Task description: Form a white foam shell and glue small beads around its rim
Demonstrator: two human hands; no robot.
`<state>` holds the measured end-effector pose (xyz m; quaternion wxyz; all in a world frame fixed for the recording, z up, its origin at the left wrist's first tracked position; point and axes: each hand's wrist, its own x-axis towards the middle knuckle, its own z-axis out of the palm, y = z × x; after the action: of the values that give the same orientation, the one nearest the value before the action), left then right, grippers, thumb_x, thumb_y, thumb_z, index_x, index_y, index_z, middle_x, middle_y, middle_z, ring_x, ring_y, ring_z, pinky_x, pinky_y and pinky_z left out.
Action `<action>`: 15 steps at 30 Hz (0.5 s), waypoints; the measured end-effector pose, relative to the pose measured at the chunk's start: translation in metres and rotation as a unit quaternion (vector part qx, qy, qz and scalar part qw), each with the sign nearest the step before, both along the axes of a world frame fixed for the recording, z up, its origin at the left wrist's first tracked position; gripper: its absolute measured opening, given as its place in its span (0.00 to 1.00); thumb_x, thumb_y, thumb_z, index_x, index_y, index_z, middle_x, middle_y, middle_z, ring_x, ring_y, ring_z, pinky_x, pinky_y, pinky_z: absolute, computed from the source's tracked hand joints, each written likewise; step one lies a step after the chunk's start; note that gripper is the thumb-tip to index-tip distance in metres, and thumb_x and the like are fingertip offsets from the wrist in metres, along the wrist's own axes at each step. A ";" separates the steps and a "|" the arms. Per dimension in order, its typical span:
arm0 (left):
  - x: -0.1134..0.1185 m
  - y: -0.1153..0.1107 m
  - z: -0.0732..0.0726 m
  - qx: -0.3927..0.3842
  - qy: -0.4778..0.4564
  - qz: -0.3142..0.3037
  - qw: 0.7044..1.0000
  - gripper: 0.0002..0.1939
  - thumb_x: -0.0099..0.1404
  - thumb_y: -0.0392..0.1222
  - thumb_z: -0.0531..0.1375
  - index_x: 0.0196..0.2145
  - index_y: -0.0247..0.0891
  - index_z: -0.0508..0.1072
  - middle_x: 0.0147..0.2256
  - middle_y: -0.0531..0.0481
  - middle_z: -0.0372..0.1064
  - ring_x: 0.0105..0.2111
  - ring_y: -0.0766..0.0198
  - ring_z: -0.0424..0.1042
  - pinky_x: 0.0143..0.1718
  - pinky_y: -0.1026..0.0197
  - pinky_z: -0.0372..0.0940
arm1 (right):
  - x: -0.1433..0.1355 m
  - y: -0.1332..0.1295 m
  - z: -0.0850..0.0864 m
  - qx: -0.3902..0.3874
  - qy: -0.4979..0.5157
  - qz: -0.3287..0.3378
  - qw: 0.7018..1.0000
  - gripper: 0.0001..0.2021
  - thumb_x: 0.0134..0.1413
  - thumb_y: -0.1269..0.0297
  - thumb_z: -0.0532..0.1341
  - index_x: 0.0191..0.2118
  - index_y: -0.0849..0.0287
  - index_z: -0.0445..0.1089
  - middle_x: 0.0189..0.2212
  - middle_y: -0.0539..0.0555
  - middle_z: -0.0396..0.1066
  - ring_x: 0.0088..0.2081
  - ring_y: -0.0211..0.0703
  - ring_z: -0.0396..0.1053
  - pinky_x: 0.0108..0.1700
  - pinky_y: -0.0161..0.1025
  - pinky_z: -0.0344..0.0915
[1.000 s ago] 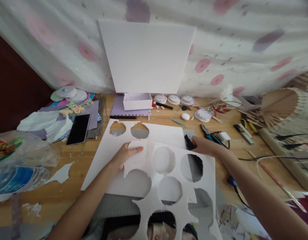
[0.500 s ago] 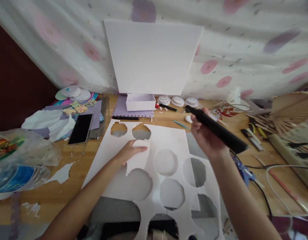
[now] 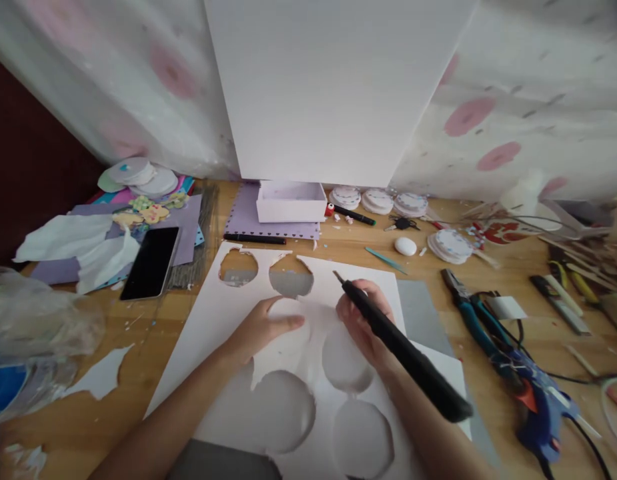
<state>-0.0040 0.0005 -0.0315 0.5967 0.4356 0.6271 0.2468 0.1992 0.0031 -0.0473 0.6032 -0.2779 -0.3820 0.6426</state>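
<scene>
A large white sheet (image 3: 191, 340) with several round holes lies over the table's front part. My left hand (image 3: 261, 328) is closed on a round-edged white piece (image 3: 284, 343) between thumb and fingers, above the sheet's left half. My right hand (image 3: 368, 320) is wrapped round a thick black pen-like tool (image 3: 408, 357). Its thin tip points up and left, to the right of the second top hole, over the sheet.
Beyond the sheet are a white box (image 3: 291, 202), stacked white discs (image 3: 449, 245) and a white egg-shaped item (image 3: 405, 247). A phone (image 3: 151, 263) lies left; pliers (image 3: 475, 317) and a blue glue gun (image 3: 548, 407) lie right. A white board (image 3: 333, 93) stands behind.
My right hand has moved left and down with the black tool, bringing its tip over the sheet. My left hand keeps the white piece. The view has moved closer, and pliers now show.
</scene>
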 end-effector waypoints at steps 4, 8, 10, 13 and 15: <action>-0.002 0.001 -0.007 0.013 -0.056 -0.032 0.998 0.27 0.50 0.55 0.66 0.46 0.39 0.72 0.46 0.45 0.73 0.47 0.49 0.70 0.46 0.55 0.65 | -0.007 -0.010 -0.003 0.032 -0.107 -0.029 0.993 0.14 0.49 0.58 0.66 0.40 0.52 0.63 0.18 0.43 0.62 0.19 0.32 0.59 0.21 0.31 0.55; -0.003 0.000 -0.011 0.034 -0.050 -0.033 0.998 0.28 0.51 0.55 0.66 0.47 0.38 0.71 0.46 0.44 0.72 0.47 0.49 0.70 0.46 0.55 0.65 | -0.009 -0.021 -0.002 0.032 -0.213 -0.058 0.975 0.10 0.56 0.64 0.61 0.34 0.53 0.55 0.13 0.39 0.60 0.13 0.31 0.54 0.17 0.28 0.50; -0.004 0.000 -0.011 0.033 -0.055 -0.031 0.997 0.28 0.52 0.55 0.66 0.47 0.38 0.71 0.45 0.44 0.72 0.46 0.49 0.71 0.45 0.55 0.66 | -0.009 -0.024 -0.001 0.044 -0.252 -0.079 0.963 0.06 0.58 0.64 0.58 0.36 0.53 0.57 0.16 0.42 0.63 0.16 0.33 0.60 0.19 0.29 0.56; -0.003 0.000 -0.009 0.010 -0.072 -0.019 0.997 0.28 0.51 0.54 0.67 0.47 0.39 0.71 0.43 0.45 0.74 0.43 0.51 0.73 0.40 0.57 0.67 | -0.008 -0.026 -0.001 0.095 -0.323 -0.110 0.935 0.09 0.58 0.65 0.57 0.44 0.53 0.61 0.24 0.47 0.69 0.24 0.37 0.67 0.25 0.34 0.65; -0.003 0.000 -0.007 -0.004 -0.086 -0.011 0.996 0.28 0.50 0.53 0.67 0.47 0.40 0.71 0.42 0.45 0.74 0.41 0.52 0.73 0.39 0.58 0.68 | -0.006 -0.026 0.000 0.136 -0.379 -0.120 0.907 0.10 0.57 0.67 0.57 0.45 0.53 0.64 0.29 0.51 0.70 0.28 0.39 0.70 0.29 0.37 0.66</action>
<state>-0.0065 0.0001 -0.0388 0.6531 0.4169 0.5697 0.2742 0.1932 -0.0234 -0.0474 0.5172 -0.4601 -0.6292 0.3534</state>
